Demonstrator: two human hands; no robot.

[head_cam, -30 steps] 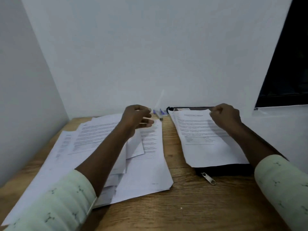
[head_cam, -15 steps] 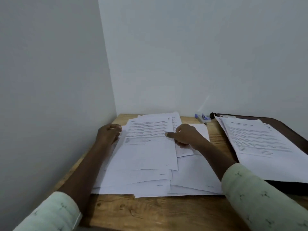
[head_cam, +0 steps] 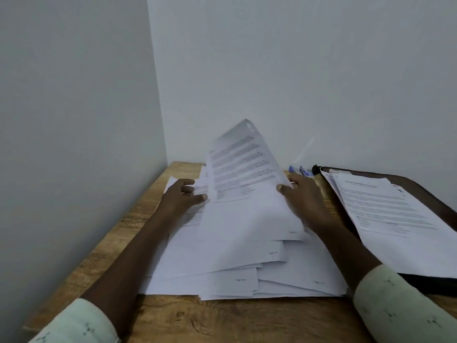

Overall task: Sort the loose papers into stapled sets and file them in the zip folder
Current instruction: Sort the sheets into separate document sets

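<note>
A person's right hand (head_cam: pixel 305 203) pinches the right edge of a lifted sheet (head_cam: pixel 241 167), thumb on the printed face and the other fingers hidden behind it. The page stands tilted, its top curling away from the hand toward the wall. The left hand (head_cam: pixel 181 198) lies open, fingers spread flat on the loose papers (head_cam: pixel 222 258), with the thumb just beside the sheet's lower left edge.

The fanned pile spreads under and between both hands on the wooden worktop (head_cam: pixel 197 320). To the outside of the right hand, the dark zip folder (head_cam: pixel 420 195) lies flat with a printed set (head_cam: pixel 390 214) resting on top of it. A small blue object (head_cam: pixel 300 170), too blurred to identify, sits just beyond the right hand's knuckles.

The sorting appears to be at an early stage, with most pages apparently unstapled and nothing visibly zipped away. The paper looks light and limp, so a page held at one edge will sag and flutter. Taking it at a side edge near the middle, or with both hands at opposite edges, should hold it flat. The stacked sheets will likely slide over one another, and the flat left hand can pin the pile while a single page is peeled off. A hard pinch risks creasing the sheet.
</note>
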